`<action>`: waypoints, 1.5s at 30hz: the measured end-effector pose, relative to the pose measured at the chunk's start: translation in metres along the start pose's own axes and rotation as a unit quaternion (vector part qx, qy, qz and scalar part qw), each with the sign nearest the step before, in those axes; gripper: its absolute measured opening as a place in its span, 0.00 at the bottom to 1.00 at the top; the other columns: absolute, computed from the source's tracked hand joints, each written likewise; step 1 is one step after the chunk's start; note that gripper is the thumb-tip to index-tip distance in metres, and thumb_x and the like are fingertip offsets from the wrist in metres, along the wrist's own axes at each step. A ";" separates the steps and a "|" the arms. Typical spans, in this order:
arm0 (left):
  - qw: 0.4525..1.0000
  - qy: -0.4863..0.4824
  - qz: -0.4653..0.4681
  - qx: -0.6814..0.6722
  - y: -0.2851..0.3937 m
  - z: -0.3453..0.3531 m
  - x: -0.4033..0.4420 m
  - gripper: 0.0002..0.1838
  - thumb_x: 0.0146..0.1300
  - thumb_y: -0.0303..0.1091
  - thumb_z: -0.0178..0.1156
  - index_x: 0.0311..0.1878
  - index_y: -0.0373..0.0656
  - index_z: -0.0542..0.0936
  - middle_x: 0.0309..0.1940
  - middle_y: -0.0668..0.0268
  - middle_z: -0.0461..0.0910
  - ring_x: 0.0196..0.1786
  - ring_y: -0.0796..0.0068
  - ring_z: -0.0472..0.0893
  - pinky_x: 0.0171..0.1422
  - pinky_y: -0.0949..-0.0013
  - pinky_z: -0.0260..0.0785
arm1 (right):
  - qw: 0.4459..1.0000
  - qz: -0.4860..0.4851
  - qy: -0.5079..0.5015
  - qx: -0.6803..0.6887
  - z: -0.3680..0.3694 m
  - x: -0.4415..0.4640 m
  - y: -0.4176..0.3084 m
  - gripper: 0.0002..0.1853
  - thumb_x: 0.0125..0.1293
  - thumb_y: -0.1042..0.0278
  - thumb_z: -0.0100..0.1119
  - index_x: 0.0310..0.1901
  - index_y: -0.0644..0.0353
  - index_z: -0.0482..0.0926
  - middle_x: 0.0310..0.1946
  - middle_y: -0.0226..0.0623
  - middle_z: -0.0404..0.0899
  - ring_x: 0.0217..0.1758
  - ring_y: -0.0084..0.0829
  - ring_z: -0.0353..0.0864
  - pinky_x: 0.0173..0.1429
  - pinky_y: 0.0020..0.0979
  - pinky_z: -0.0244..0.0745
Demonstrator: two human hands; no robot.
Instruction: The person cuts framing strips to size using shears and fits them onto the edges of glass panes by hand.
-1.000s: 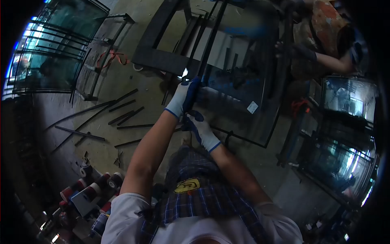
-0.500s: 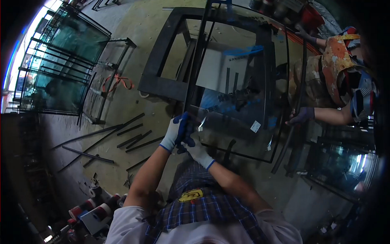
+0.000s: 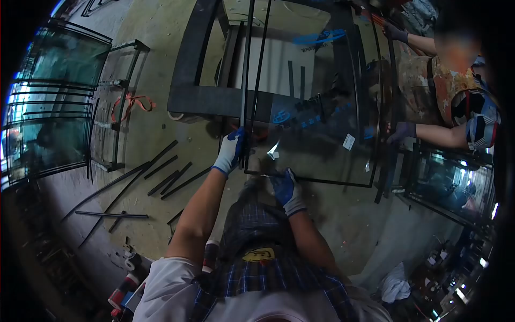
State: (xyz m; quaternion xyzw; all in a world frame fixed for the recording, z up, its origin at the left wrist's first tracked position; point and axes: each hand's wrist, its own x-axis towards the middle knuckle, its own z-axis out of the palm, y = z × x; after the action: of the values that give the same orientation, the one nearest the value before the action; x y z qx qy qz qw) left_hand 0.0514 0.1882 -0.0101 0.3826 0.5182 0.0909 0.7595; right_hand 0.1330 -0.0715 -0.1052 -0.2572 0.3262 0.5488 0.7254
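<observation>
A large glass pane [image 3: 316, 153] with a dark border lies in front of me, with blue print and a small white label on it. My left hand [image 3: 232, 148], in a white and blue glove, is closed around a long black strip [image 3: 248, 70] along the pane's left edge. My right hand [image 3: 287, 190], gloved the same way, is beside the pane's near edge, its blue palm side showing and its fingers apart. Whether it touches the edge I cannot tell.
Under the pane stands a dark frame-like bench [image 3: 188, 99]. A co-worker's gloved hands [image 3: 402, 132] are at the right edge, by another black strip. Several loose black strips [image 3: 126, 182] lie on the floor at left. Glass racks [image 3: 59, 102] stand farther left, more panes [image 3: 450, 177] at right.
My right hand has moved from beside my left hand to the right, along the near edge. My left hand is slightly higher in view, still on the strip. The camera view has shifted.
</observation>
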 end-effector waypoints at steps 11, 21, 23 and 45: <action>0.996 -0.078 -0.020 -0.024 0.003 0.010 -0.004 0.21 0.71 0.46 0.52 0.46 0.34 0.76 0.32 0.55 0.81 0.33 0.61 0.83 0.36 0.61 0.78 | 0.997 -0.070 -0.003 -0.028 0.032 -0.027 0.008 0.16 0.75 0.60 0.47 0.58 0.56 0.72 0.60 0.42 0.73 0.57 0.42 0.76 0.64 0.46 0.70; 1.000 -0.003 0.001 -0.004 -0.010 0.031 -0.010 0.20 0.72 0.49 0.50 0.34 0.41 0.76 0.24 0.64 0.78 0.23 0.72 0.78 0.26 0.67 0.73 | 0.998 -0.036 0.035 0.026 0.020 -0.023 0.004 0.12 0.74 0.62 0.49 0.54 0.54 0.75 0.55 0.39 0.77 0.58 0.42 0.76 0.62 0.48 0.72; 0.998 0.036 0.017 0.052 -0.036 0.031 0.006 0.19 0.71 0.48 0.53 0.32 0.42 0.75 0.23 0.66 0.76 0.22 0.73 0.77 0.25 0.67 0.72 | 0.999 -0.036 0.014 -0.005 0.023 -0.027 0.005 0.11 0.74 0.63 0.50 0.53 0.54 0.75 0.52 0.39 0.78 0.57 0.41 0.77 0.62 0.47 0.72; 0.999 -0.009 -0.042 0.032 -0.076 0.031 0.011 0.22 0.68 0.52 0.54 0.41 0.38 0.80 0.23 0.64 0.78 0.23 0.70 0.79 0.28 0.67 0.73 | 0.250 -0.290 0.163 -0.909 0.194 -0.003 -0.178 0.37 0.56 0.46 0.66 0.65 0.52 0.67 0.60 0.56 0.68 0.57 0.47 0.77 0.60 0.41 0.73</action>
State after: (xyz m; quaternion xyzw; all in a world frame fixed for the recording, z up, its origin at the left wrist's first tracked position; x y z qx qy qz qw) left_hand 0.0633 0.1268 -0.0644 0.3851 0.5298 0.0388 0.7546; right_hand 0.3405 0.0210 0.0267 -0.9081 -0.3734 0.1818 0.0531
